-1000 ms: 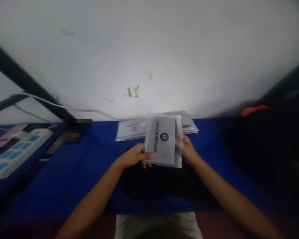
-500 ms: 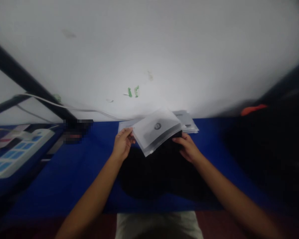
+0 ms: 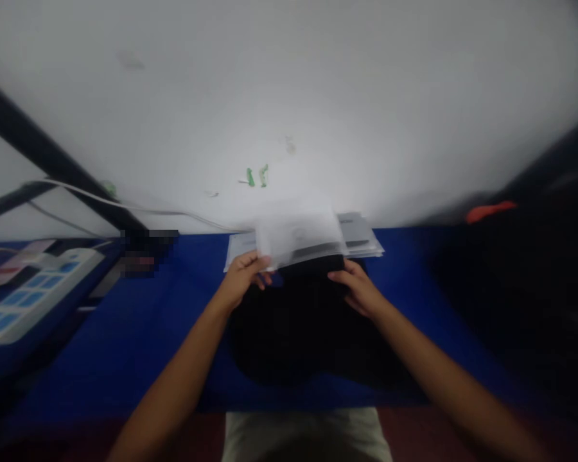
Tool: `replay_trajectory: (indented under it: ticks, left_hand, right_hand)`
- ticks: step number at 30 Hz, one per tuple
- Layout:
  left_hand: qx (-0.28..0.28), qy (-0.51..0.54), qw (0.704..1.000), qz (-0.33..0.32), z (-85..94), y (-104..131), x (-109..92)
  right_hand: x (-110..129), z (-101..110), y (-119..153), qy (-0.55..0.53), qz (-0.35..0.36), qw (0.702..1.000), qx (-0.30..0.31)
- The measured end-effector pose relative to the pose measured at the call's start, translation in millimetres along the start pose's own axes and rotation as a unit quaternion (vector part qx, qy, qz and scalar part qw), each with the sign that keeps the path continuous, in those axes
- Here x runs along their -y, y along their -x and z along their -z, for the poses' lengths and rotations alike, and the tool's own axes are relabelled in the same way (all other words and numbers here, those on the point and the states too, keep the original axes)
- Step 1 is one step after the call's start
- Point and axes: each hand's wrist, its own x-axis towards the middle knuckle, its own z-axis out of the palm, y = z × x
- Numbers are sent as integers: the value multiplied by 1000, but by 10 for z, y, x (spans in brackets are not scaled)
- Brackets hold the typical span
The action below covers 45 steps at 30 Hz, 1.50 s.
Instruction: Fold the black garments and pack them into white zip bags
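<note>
A frosted plastic zip bag (image 3: 298, 237), smeared by motion, is held up over the blue table. My left hand (image 3: 241, 277) pinches its lower left corner between thumb and fingers. At the bag's lower right, my right hand (image 3: 360, 287) is closed on a flat black item (image 3: 313, 265) whose edge shows along the bag's bottom. Whether that item is inside the bag or just below it, I cannot tell. Behind lie more frosted bags, one stack (image 3: 361, 236) at the right with a grey panel, and another bag (image 3: 241, 245) at the left.
A white power strip with blue sockets (image 3: 43, 289) stands at the left, by a blurred dark box area. A pale cable (image 3: 173, 212) runs along the white wall (image 3: 366, 115). Dark shadow covers the table's right side, with an orange object (image 3: 491, 212) at its back edge.
The zip bag has turned from a tilted pose to nearly level, and its round printed mark has blurred. My left hand has shifted slightly right; my right hand has moved slightly left.
</note>
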Motion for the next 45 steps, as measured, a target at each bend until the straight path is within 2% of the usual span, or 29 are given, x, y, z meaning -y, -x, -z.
replay_trajectory:
  ticks: [3,5,7,10,12,16,20,22,23,25,27,28,29,30,32,36,39,40,42,44,45]
  left_hand:
    - [-109,-43,991,-58,258,-89,-6]
    - [-172,-81,979,-73,458,-135,5]
    - [-206,-166,962,-65,637,-174,43]
    - [-215,-349,911,-41,804,-228,145]
    - [-218,-417,882,-37,845,-255,216]
    - [-239,-470,850,-7,857,-250,261]
    - [-305,-510,804,25,814,-200,166]
    - [-320,-502,803,4,709,-182,116]
    - [-308,-483,820,-22,623,-170,99]
    - [-226,-399,886,-75,390,-129,80]
    - [-68,-257,961,-69,111,-48,68]
    - [18,-191,980,-52,-25,7,59]
    - [98,-149,983,-42,-144,66,45]
    - [155,-114,981,-31,-240,126,25]
    - [217,-71,973,11,-349,222,-26]
    - [233,-72,967,71,-280,253,-100]
    - [245,-143,956,73,-172,194,-75]
    - [229,-187,954,55,-158,181,-59]
    - [151,-277,949,-18,-185,188,-38]
    - [70,-333,934,-109,-290,240,-51]
    - [54,-348,924,-148,-368,279,-68]
  right_hand:
    - [40,29,58,44,-50,996,53]
    - [71,52,90,63,-82,990,100]
    - [100,74,112,71,-101,983,134]
    - [128,96,121,72,-111,978,159]
    - [134,101,118,78,-113,975,172]
    - [132,90,125,96,-119,972,179]
    - [110,99,146,117,-128,976,132]
    - [92,119,151,139,-142,975,100]
    - [83,131,151,150,-153,972,95]
    - [74,149,149,163,-176,966,97]
    - [84,157,146,155,-184,966,97]
    - [98,156,143,146,-182,968,91]
    - [117,155,138,137,-181,971,81]
    - [140,153,130,131,-181,972,73]
    - [190,156,104,125,-188,970,95]
    - [236,209,14,129,-193,957,174]
    - [198,276,-48,122,-201,958,167]
    - [178,296,-63,121,-205,957,163]
    - [141,323,-82,116,-206,959,155]
    - [120,329,-87,109,-196,963,150]
    - [117,324,-84,106,-191,965,148]
